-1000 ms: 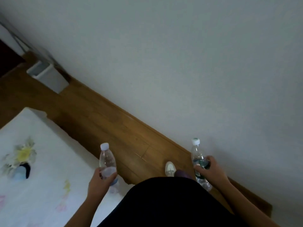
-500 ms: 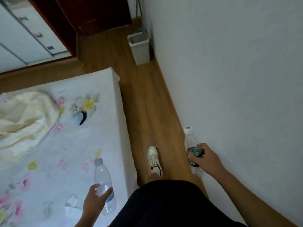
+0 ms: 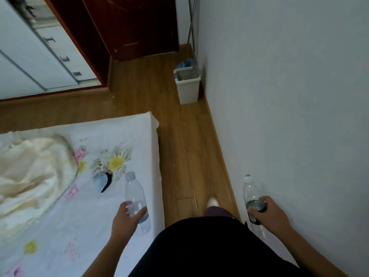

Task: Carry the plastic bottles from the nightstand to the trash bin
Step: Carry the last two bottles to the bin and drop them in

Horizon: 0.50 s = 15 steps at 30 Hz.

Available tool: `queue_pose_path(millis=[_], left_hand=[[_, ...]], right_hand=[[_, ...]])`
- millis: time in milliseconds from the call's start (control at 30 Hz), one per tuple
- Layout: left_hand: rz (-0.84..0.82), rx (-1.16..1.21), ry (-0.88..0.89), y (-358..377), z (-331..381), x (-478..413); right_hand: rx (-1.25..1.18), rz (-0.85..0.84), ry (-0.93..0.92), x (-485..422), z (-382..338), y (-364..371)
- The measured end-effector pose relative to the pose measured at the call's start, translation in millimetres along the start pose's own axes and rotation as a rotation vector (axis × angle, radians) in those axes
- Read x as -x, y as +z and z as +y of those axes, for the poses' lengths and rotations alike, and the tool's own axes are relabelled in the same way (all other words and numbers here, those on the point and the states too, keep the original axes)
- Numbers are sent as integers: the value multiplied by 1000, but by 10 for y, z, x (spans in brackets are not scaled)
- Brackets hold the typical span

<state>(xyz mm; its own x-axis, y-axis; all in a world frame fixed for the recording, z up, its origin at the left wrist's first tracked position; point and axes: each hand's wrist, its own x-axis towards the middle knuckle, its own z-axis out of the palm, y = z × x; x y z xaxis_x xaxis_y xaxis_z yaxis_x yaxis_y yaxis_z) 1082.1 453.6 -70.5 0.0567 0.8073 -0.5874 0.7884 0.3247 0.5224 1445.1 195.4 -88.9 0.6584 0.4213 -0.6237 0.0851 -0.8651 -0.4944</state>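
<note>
My left hand grips a clear plastic bottle with a white cap, held upright over the bed's right edge. My right hand grips a second clear bottle with a dark green label, held upright close to the wall. A white trash bin stands open on the wooden floor against the wall, far ahead of both hands. The nightstand is not in view.
A bed with a white floral sheet and a cream blanket fills the left. A narrow strip of wooden floor runs between bed and wall. A mop leans behind the bin. A dark door and white wardrobe stand beyond.
The view has swung round to face down the aisle, and the bin now sits nearer and more central. Both hands still hold their bottles. My foot has stepped forward.
</note>
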Motion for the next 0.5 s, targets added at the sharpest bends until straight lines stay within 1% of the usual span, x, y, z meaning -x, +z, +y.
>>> queue_pose_path(millis=[100, 167, 267, 367, 500], left_hand=[[29, 9, 50, -11, 427, -432], [42, 13, 45, -17, 647, -694], [61, 29, -7, -58, 885, -979], [92, 61, -114, -119, 1057, -1229], [169, 138, -180, -185, 1330, -1509]], right_hand=[[15, -12, 5, -431, -279, -69], [5, -26, -2, -764, -528, -109], [3, -41, -28, -1253, -1041, -148], [18, -85, -83, -1734, -1639, -217], [48, -143, -216, -2298, -2605, -337]])
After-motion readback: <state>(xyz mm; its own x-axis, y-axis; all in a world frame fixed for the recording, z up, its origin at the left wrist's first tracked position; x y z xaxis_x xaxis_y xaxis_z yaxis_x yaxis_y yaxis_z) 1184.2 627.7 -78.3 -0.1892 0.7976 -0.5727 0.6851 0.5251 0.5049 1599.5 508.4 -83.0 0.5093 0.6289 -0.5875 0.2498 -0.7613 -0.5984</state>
